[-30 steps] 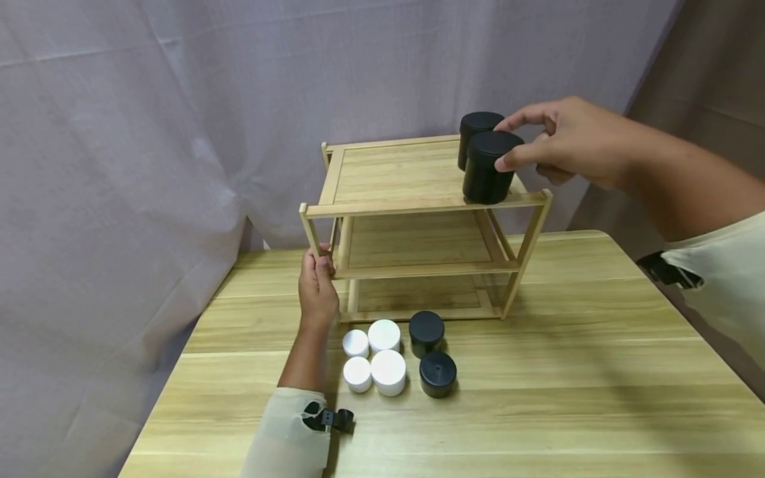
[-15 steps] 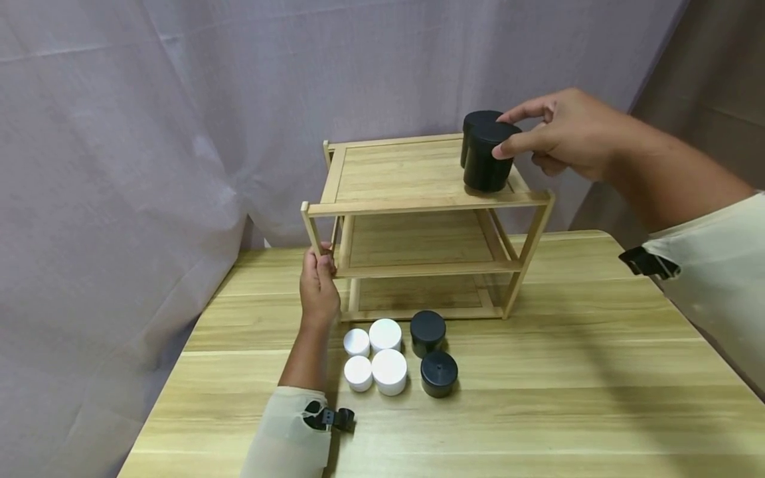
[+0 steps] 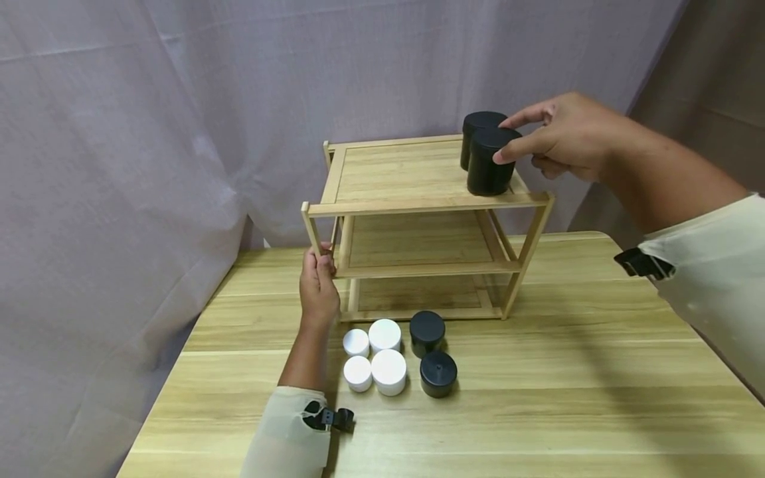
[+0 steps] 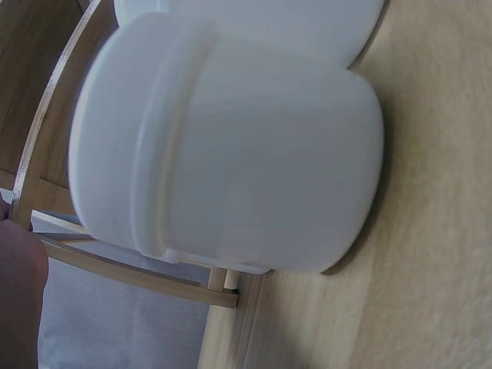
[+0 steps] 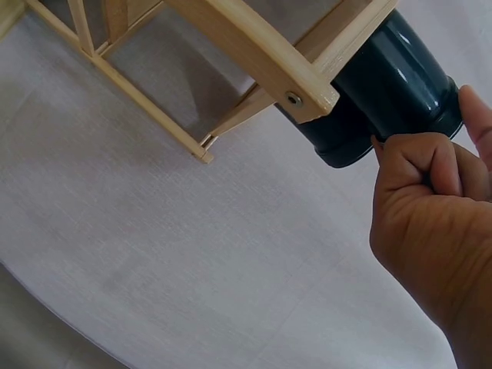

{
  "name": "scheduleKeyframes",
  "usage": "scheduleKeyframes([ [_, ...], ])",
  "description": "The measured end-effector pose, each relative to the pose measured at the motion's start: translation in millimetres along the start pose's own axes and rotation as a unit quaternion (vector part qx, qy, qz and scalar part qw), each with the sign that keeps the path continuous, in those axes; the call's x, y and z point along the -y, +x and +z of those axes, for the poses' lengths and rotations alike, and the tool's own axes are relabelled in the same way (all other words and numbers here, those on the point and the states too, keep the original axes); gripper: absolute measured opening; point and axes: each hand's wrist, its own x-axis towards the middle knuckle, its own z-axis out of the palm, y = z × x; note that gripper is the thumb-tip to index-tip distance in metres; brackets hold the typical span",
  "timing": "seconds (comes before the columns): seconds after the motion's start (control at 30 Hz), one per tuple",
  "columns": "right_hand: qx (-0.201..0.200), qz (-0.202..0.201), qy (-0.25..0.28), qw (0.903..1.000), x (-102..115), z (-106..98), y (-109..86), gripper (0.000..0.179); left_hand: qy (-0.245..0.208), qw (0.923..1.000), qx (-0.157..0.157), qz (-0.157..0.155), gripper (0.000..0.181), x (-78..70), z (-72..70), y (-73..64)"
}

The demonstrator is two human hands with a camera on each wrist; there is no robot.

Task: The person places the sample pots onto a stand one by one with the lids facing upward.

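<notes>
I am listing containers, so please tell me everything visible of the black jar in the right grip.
The jar is a plain black cylinder; its smooth, shiny surface looks like plastic. The lid, slightly wider than the body, is on. Held about upright at the right front of the rack's top board, it partly hides another black jar behind it. The right grip pinches it by the lid. I cannot tell whether it touches the board or that jar.

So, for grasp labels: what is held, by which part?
Right hand: front black jar up top, by its lid. Left hand: the rack, by its front left post.
</notes>
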Motion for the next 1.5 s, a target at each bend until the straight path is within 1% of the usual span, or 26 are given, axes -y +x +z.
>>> scheduleKeyframes([
  [0.13,0.0,0.004,0.011,0.9999,-1,0,0.6,0.076,0.001,1.0,0.002,0.0,0.032,-0.7,0.0,-0.3],
  [0.33,-0.006,0.012,0.009,0.9999,-1,0,1.7,0.073,0.0,1.0,-0.002,0.002,0.032,0.6,-0.4,0.0],
  [0.43,-0.01,0.02,0.016,0.9996,0,1,1.4,0.076,0.001,1.0,-0.002,0.004,0.031,-0.2,-0.7,0.1],
  [0.53,-0.016,0.025,0.034,0.999,3,4,0.7,0.077,0.002,1.0,-0.002,0.004,0.032,-0.7,-0.2,-0.1],
  [0.67,-0.024,0.025,0.048,0.9983,6,8,-1.4,0.08,-0.001,1.0,-0.001,0.004,0.032,-1.1,0.5,-0.4],
  [0.9,-0.021,0.032,0.04,0.9985,6,9,-6.4,0.086,-0.003,1.0,0.005,0.001,0.033,-0.3,2.9,0.2],
  [1.0,-0.021,0.033,0.043,0.9983,6,8,-6.0,0.086,-0.003,1.0,0.003,0.002,0.032,-1.3,3.7,0.3],
  [1.27,-0.025,0.036,0.046,0.998,4,9,-4.1,0.097,0.001,1.0,0.002,0.006,0.032,-0.5,3.2,0.3],
  [1.4,-0.022,0.04,0.039,0.9982,3,10,-4.9,0.099,0.0,1.0,0.0,0.007,0.032,-0.2,1.8,-0.2],
  [1.5,-0.016,0.041,0.025,0.9987,4,11,-7.0,0.101,0.001,1.0,-0.004,0.005,0.031,0.0,1.1,-0.1],
])
